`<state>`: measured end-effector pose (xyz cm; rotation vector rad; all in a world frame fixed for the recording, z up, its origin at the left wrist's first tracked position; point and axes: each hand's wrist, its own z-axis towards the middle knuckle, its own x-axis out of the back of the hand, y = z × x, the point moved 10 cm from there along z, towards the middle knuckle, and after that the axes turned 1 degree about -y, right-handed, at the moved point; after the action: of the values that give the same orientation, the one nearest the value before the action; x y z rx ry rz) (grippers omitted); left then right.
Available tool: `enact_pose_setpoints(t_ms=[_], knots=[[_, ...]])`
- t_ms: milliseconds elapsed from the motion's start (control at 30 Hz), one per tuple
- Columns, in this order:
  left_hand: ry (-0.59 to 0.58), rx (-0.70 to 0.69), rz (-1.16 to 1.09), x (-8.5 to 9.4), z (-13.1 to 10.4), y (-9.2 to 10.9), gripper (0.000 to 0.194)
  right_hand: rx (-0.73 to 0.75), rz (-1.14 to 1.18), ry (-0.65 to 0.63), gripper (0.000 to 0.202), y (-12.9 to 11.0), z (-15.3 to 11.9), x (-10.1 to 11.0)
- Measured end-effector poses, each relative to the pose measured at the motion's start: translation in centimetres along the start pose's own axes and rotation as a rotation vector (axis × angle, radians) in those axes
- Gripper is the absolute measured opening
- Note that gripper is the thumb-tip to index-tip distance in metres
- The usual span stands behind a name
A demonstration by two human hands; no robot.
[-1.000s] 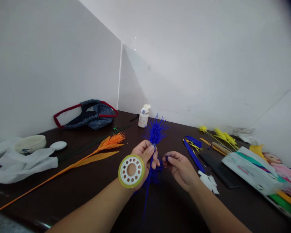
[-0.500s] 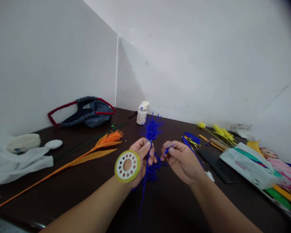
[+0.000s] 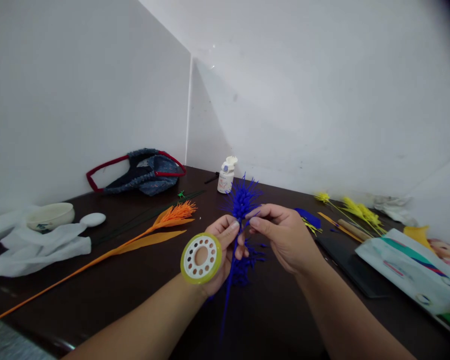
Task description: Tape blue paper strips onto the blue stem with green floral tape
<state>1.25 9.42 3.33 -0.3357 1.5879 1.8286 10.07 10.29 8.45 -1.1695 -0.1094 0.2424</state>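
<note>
My left hand (image 3: 227, 240) is closed round the stem of a blue artificial wheat ear (image 3: 243, 200), which stands upright with its spiky head above my thumb. A yellow-edged roll of tape (image 3: 201, 258) with a white core sits at the thumb side of the same hand, against the wrist. My right hand (image 3: 285, 235) pinches a small blue spikelet (image 3: 253, 216) right beside the base of the wheat head. Below and behind my hands, a pile of loose blue spikelets (image 3: 243, 270) lies on the dark table, partly hidden.
Left lie an orange wheat stem (image 3: 135, 237), a white bowl (image 3: 50, 216), white plastic (image 3: 41, 250) and a denim bag (image 3: 146, 172). A white bottle (image 3: 226, 176) stands behind. Right are yellow wheat ears (image 3: 362, 212), a black flat case (image 3: 350, 267) and a printed packet (image 3: 408, 267).
My right hand has moved left with the blue spikelet, from apart to right at the wheat head's base. The camera view has shifted slightly left.
</note>
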Motion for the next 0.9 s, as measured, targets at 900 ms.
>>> enact_pose_setpoints(t_ms=[900], knots=[[-0.033,0.014,0.010,-0.1,-0.1,-0.3,0.023,0.479,-0.469,0.198,0.015,-3.5,-1.7,-0.2]])
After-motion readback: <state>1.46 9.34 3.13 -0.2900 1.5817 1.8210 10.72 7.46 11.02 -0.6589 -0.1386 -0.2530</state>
